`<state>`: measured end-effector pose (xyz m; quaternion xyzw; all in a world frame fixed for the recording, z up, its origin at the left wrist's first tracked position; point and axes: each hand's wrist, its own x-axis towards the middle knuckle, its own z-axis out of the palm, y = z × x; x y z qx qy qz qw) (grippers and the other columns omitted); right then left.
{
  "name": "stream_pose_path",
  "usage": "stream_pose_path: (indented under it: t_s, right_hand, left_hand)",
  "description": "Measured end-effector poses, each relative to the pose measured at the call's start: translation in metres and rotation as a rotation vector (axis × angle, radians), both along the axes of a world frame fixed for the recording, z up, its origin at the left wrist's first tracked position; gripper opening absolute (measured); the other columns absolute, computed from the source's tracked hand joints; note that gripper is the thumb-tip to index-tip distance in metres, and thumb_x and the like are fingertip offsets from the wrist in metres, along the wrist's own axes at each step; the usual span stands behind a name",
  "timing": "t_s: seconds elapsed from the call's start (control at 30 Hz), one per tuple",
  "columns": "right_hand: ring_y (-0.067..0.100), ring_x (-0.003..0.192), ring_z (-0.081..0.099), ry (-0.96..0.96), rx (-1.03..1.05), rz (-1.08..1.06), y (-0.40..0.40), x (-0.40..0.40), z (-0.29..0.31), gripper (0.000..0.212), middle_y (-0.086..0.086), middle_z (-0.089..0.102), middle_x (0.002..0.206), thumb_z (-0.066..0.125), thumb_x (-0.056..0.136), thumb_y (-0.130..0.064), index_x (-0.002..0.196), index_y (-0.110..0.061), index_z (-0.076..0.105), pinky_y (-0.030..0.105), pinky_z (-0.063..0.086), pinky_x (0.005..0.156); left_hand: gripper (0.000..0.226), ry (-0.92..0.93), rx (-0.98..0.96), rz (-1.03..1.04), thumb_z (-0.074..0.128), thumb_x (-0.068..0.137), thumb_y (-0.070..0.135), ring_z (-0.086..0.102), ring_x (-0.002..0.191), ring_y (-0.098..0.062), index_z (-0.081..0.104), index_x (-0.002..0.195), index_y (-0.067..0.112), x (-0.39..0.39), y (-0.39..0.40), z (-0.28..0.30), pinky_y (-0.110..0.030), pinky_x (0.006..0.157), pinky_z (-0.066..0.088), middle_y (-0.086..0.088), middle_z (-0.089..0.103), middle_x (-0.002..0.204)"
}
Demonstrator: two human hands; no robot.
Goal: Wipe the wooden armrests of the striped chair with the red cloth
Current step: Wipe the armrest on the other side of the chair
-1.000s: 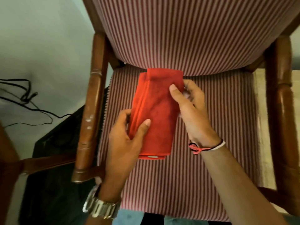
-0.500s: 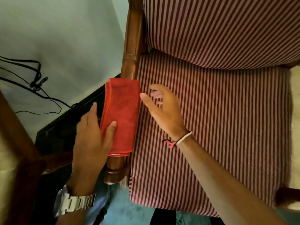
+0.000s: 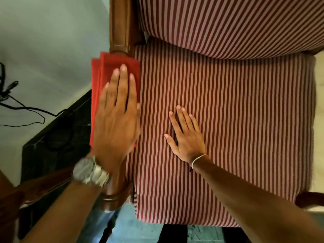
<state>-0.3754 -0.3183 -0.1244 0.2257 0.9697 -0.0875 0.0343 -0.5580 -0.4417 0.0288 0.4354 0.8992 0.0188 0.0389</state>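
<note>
The folded red cloth (image 3: 98, 81) lies along the left wooden armrest (image 3: 121, 28) of the striped chair (image 3: 236, 120). My left hand (image 3: 116, 116), with a metal watch on its wrist, presses flat on top of the cloth, fingers pointing toward the chair back. The cloth and my hand hide most of the armrest; its rounded front end (image 3: 112, 200) shows below my wrist. My right hand (image 3: 185, 135) rests flat on the striped seat cushion with fingers spread, holding nothing. The right armrest is mostly out of frame.
A pale wall (image 3: 43, 41) runs left of the chair, with black cables (image 3: 21, 109) hanging on it. A dark surface (image 3: 56, 137) sits below them beside the armrest. Another wooden piece (image 3: 10, 207) shows at bottom left.
The cloth went from the seat onto the left armrest. My left hand now lies flat on it, farther toward the chair back. My right hand let go and dropped onto the seat.
</note>
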Motion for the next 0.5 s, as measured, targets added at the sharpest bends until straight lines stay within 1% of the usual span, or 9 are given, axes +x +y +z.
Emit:
stream_pose_path:
  t_s: [0.07, 0.13, 0.2, 0.27, 0.33, 0.37, 0.43, 0.5]
  right_hand:
    - [0.025, 0.161, 0.011, 0.006, 0.008, -0.003, 0.001, -0.001, 0.001, 0.072, 0.012, 0.014, 0.172, 0.029, 0.103, -0.059, 0.162, -0.019, 0.020, 0.045, 0.013, 0.131]
    - [0.025, 0.161, 0.012, 0.009, 0.014, -0.010, 0.001, 0.000, 0.001, 0.072, 0.011, 0.015, 0.172, 0.029, 0.103, -0.059, 0.162, -0.019, 0.021, 0.044, 0.012, 0.131]
    - [0.024, 0.161, 0.011, 0.011, 0.011, -0.005, 0.002, 0.001, 0.001, 0.072, 0.011, 0.014, 0.172, 0.029, 0.103, -0.059, 0.162, -0.019, 0.021, 0.044, 0.012, 0.131]
    - [0.024, 0.161, 0.010, 0.021, 0.011, -0.002, 0.001, 0.002, 0.000, 0.073, 0.011, 0.013, 0.172, 0.029, 0.103, -0.059, 0.163, -0.019, 0.019, 0.044, 0.012, 0.131]
    - [0.024, 0.161, 0.008, 0.016, 0.026, -0.012, 0.000, 0.002, -0.003, 0.073, 0.010, 0.012, 0.172, 0.029, 0.103, -0.059, 0.163, -0.020, 0.018, 0.043, 0.010, 0.131]
    - [0.024, 0.161, 0.009, 0.015, 0.033, -0.021, 0.000, 0.002, -0.004, 0.073, 0.010, 0.012, 0.172, 0.029, 0.103, -0.059, 0.163, -0.020, 0.018, 0.043, 0.010, 0.132]
    - [0.024, 0.161, 0.010, 0.021, 0.039, -0.025, -0.002, 0.000, -0.004, 0.072, 0.011, 0.013, 0.172, 0.027, 0.103, -0.059, 0.163, -0.020, 0.018, 0.043, 0.010, 0.131]
    - [0.024, 0.161, 0.010, 0.019, 0.049, -0.024, -0.001, -0.001, -0.004, 0.072, 0.011, 0.013, 0.172, 0.026, 0.103, -0.059, 0.163, -0.020, 0.017, 0.043, 0.009, 0.132]
  left_hand:
    - [0.062, -0.001, 0.044, 0.042, 0.029, 0.108, 0.025, 0.002, 0.159, -0.031, 0.005, 0.161, 0.004, -0.023, 0.030, 0.001, -0.046, 0.130, 0.006, -0.018, 0.003, 0.171]
    - [0.064, -0.012, 0.065, 0.072, 0.032, 0.105, 0.019, 0.003, 0.160, -0.030, 0.005, 0.161, 0.004, -0.033, 0.042, 0.001, -0.046, 0.130, 0.007, -0.018, 0.004, 0.171]
    - [0.063, -0.027, 0.080, 0.071, 0.032, 0.107, 0.018, 0.001, 0.160, -0.029, 0.003, 0.161, 0.005, -0.017, 0.024, 0.002, -0.045, 0.131, 0.006, -0.017, 0.002, 0.171]
    - [0.062, -0.046, 0.071, 0.038, 0.033, 0.108, 0.019, 0.000, 0.160, -0.028, 0.006, 0.161, 0.004, 0.016, -0.015, 0.003, -0.045, 0.130, 0.005, -0.016, 0.003, 0.171]
    - [0.061, -0.090, 0.044, 0.020, 0.032, 0.107, 0.023, 0.003, 0.160, -0.029, 0.010, 0.161, 0.004, 0.043, -0.049, 0.004, -0.046, 0.130, 0.008, -0.016, 0.006, 0.171]
    - [0.062, -0.093, 0.035, 0.005, 0.032, 0.106, 0.025, 0.005, 0.159, -0.030, 0.012, 0.161, 0.003, 0.046, -0.054, 0.003, -0.048, 0.129, 0.010, -0.016, 0.008, 0.171]
    - [0.063, -0.064, 0.031, -0.016, 0.037, 0.105, 0.021, 0.006, 0.159, -0.031, 0.012, 0.161, 0.003, 0.028, -0.038, 0.003, -0.049, 0.129, 0.011, -0.017, 0.008, 0.170]
    - [0.069, -0.042, 0.043, -0.013, 0.042, 0.104, 0.017, 0.002, 0.159, -0.031, 0.006, 0.161, 0.005, -0.002, 0.002, 0.003, -0.049, 0.130, 0.008, -0.017, 0.003, 0.171]
